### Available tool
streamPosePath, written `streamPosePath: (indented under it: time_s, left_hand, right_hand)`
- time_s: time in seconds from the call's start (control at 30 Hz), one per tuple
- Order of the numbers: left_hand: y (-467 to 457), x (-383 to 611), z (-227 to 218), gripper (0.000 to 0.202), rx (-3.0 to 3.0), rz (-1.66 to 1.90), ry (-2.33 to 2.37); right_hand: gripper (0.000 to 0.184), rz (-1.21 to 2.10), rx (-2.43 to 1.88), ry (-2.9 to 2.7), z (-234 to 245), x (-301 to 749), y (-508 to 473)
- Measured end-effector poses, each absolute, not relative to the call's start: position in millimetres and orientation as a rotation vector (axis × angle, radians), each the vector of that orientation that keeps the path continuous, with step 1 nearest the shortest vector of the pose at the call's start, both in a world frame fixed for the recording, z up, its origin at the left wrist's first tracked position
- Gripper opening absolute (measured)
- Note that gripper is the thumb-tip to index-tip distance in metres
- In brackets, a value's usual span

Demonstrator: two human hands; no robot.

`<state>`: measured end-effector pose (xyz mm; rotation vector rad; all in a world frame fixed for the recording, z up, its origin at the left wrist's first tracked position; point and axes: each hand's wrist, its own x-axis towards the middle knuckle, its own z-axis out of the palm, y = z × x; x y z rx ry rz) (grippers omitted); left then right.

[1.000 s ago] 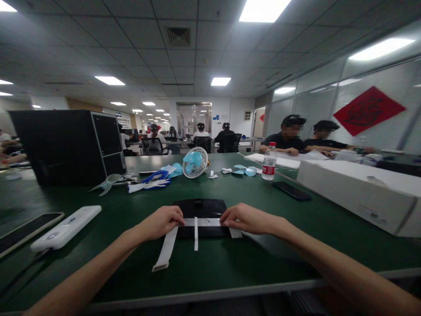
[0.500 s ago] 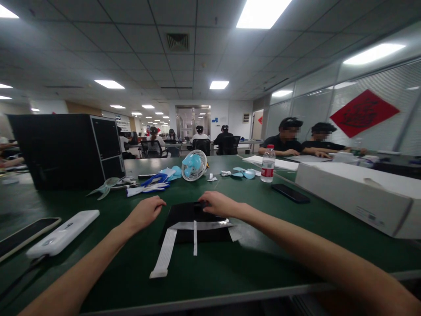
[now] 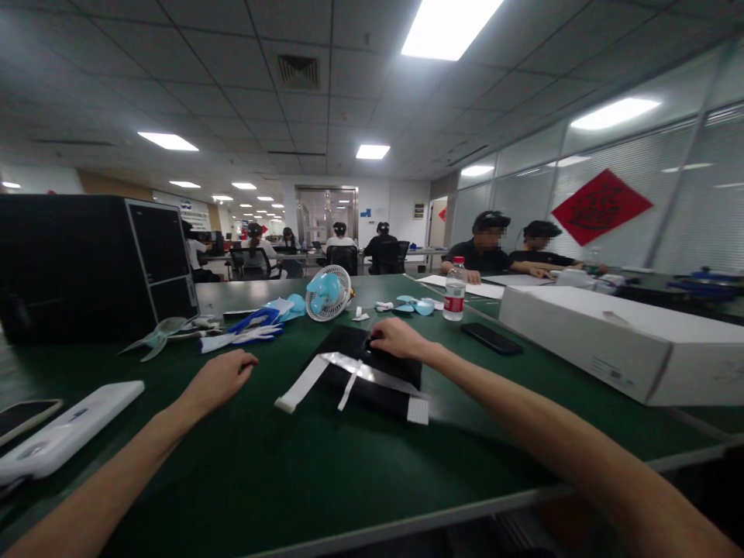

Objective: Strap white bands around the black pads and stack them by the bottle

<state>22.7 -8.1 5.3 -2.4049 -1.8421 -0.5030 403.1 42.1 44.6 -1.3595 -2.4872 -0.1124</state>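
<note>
One right hand (image 3: 398, 339) on a black panel (image 3: 380, 392)

At the middle of a green table (image 3: 261, 465), the flat black panel sits askew in front of the person. The right hand pinches it at its far edge, fingers drawn narrow; the exact grip is partly hidden. The left hand (image 3: 221, 377) is apart from the panel, to its left, fingers loosely curled; whether they are closed or touch the table cannot be told. A silvery band (image 3: 377, 373) crosses the panel, with a wide white strap (image 3: 305, 381) at its left end and a narrow white strip (image 3: 349, 387) across it. Beyond the panel lies a small fan (image 3: 328, 293), with blue-and-white gloves (image 3: 249, 329) to its left. A bottle (image 3: 454, 293) stands upright near a dark phone (image 3: 491, 339).
</note>
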Motion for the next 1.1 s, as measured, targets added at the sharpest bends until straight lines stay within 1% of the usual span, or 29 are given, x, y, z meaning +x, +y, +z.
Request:
streamPosePath:
  time_s: [0.17,0.33,0.6,0.73,0.8,0.87,0.93,0.97,1.1]
  left_hand:
    - [-9.5,30.4,3.2,0.041,-2.467,-0.495,-1.856]
    - [-11.3,37.8,1.1,0.039,-2.501,-0.456,-1.848]
    - [-10.4,37.1,-5.2,0.04,-2.523,-0.379,-1.781]
    - [-12.4,40.1,-4.3,0.042,-2.537,-0.366,-1.771]
    - [-14.5,41.6,-3.0,0.042,-2.536,-0.378,-1.782]
    - [-16.5,42.7,-1.8,0.042,-2.531,-0.386,-1.795]
    - [-18.3,43.6,-1.1,0.042,-2.534,-0.38,-1.807]
    - [-19.0,44.2,-0.8,0.042,-2.536,-0.373,-1.817]
    - [-21.7,48.5,0.5,0.042,-2.551,-0.344,-1.822]
  right_hand:
    - [0.024,-0.193,-1.818,-2.153,50.6,505.6,60.9]
    - [0.022,-0.051,-2.122,-1.931,41.9,577.0,71.4]
    - [0.02,-0.062,-2.331,-1.838,27.1,594.8,74.1]
    - [0.019,-0.059,-2.372,-1.847,32.1,593.3,71.0]
    - [0.022,-0.1,-2.372,-1.857,40.2,590.9,64.9]
    - [0.031,-0.138,-2.368,-1.862,48.8,587.0,54.5]
    - [0.04,-0.071,-2.378,-1.878,53.5,582.6,40.6]
    - [0.042,0.013,-2.388,-1.886,53.5,580.6,32.9]
    - [0.043,0.392,-2.347,-1.84,38.9,577.3,4.7]
